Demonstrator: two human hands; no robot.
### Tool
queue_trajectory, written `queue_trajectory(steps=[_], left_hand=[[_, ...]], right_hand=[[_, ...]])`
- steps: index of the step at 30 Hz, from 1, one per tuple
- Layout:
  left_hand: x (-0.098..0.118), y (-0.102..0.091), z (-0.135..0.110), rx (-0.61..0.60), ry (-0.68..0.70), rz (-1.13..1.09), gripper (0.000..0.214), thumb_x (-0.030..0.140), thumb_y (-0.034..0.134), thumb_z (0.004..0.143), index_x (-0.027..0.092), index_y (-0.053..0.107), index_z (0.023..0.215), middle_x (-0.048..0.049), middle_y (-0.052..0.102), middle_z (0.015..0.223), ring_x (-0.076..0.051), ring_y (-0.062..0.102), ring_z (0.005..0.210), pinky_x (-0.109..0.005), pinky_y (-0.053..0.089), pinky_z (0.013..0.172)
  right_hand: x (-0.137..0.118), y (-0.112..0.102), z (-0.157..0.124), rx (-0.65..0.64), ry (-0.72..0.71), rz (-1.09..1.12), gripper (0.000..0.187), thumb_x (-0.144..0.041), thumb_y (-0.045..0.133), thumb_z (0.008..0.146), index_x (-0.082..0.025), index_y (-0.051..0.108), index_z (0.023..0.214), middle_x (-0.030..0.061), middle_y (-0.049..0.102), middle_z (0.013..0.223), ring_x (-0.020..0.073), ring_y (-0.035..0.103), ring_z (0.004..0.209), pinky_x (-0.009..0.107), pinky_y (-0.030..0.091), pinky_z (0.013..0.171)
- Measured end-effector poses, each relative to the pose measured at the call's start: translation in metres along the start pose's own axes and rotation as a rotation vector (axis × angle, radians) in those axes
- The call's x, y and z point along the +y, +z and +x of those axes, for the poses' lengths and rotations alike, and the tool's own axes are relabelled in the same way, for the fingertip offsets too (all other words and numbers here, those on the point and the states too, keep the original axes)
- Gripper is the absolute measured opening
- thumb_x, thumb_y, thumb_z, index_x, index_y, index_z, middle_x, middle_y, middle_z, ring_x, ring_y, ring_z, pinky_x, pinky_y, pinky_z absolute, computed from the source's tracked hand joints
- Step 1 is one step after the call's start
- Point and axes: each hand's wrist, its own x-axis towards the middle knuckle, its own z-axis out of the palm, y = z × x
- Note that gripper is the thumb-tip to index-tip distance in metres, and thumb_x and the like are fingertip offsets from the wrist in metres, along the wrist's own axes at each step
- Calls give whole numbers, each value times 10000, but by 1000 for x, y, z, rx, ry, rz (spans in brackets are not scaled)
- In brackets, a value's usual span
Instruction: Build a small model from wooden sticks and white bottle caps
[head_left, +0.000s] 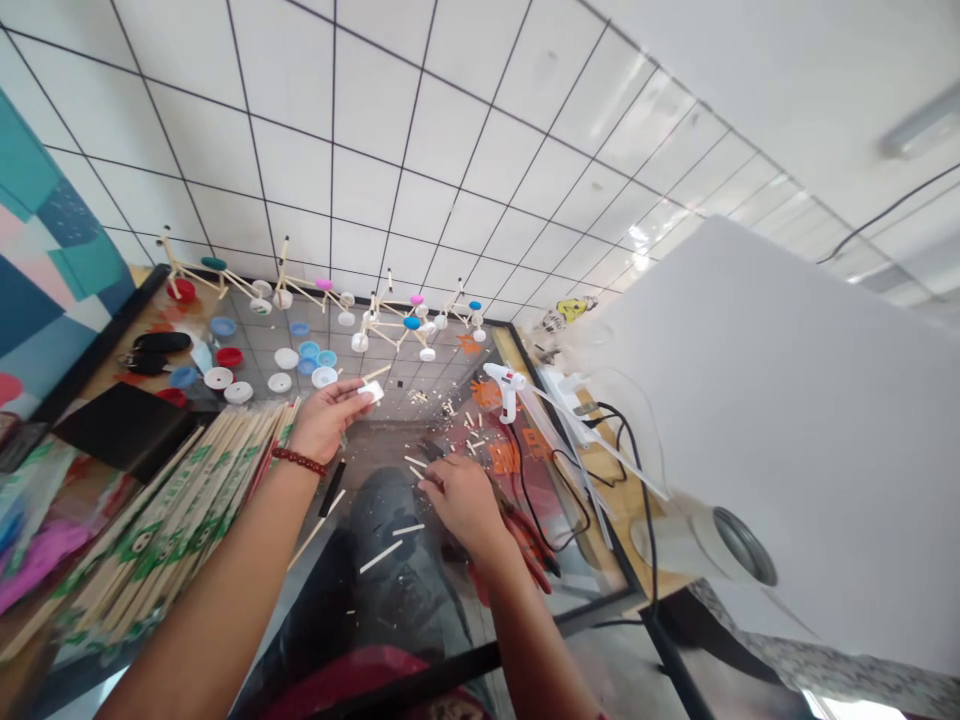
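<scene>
My left hand (330,420), with a bead bracelet at the wrist, pinches a small white cap-like piece (370,391) between thumb and fingers. A short wooden stick (376,374) sticks out just above that piece. Lower on the glass table, my right hand (465,500) has its thumb and forefinger closed at the end of a short wooden stick (416,472). Dark plier jaws (430,450) lie just beyond these fingers. Loose stick pieces (381,556) lie between my forearms.
Several stick-and-cap models (390,325) line the wall. Loose bottle caps (280,383) lie at left, above packaged chopsticks (172,510). A white glue gun (508,390) stands at right with its cable (536,510). Red-handled pliers (532,550) lie by my right forearm.
</scene>
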Motion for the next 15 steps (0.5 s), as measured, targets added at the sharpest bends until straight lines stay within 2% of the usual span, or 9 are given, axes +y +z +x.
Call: queue_trajectory(steps=[3, 5, 8, 10, 15], left_hand=[[0, 0, 0, 2, -10, -4, 456, 147, 1013, 426, 136, 756, 802, -51, 794, 815, -169, 751, 760, -275, 592, 736], [0, 0, 0, 4, -10, -6, 460, 164, 1017, 416, 140, 762, 798, -46, 795, 812, -163, 745, 748, -269, 589, 724], [0, 0, 0, 2, -2, 3, 464, 198, 1022, 418, 141, 775, 807, -49, 796, 817, -162, 736, 748, -273, 583, 724], [0, 0, 1, 2, 5, 17, 475, 224, 1026, 423, 140, 783, 822, -55, 797, 829, -161, 731, 754, -278, 580, 735], [0, 0, 0, 8, 26, 32, 473, 258, 1031, 431, 153, 792, 825, -55, 798, 848, -163, 722, 764, -296, 581, 760]], right_hand=[[-3, 0, 5, -5, -37, -7, 158, -129, 647, 906, -217, 722, 798, 73, 743, 895, 240, 669, 882, 350, 475, 827], [-7, -1, 16, 40, -46, 101, 126, -140, 627, 900, -217, 713, 851, 63, 736, 885, 233, 664, 855, 353, 480, 824], [-8, -1, 44, 139, -23, 491, 122, -227, 601, 909, -236, 715, 951, 20, 719, 809, 191, 631, 733, 324, 498, 754], [-8, 2, 66, 254, 5, 725, 131, -284, 619, 884, -244, 725, 949, 14, 731, 835, 185, 622, 745, 322, 513, 764], [-10, 18, 99, 255, 105, 1130, 138, -317, 720, 810, -215, 744, 899, -11, 729, 808, 155, 599, 743, 294, 503, 758]])
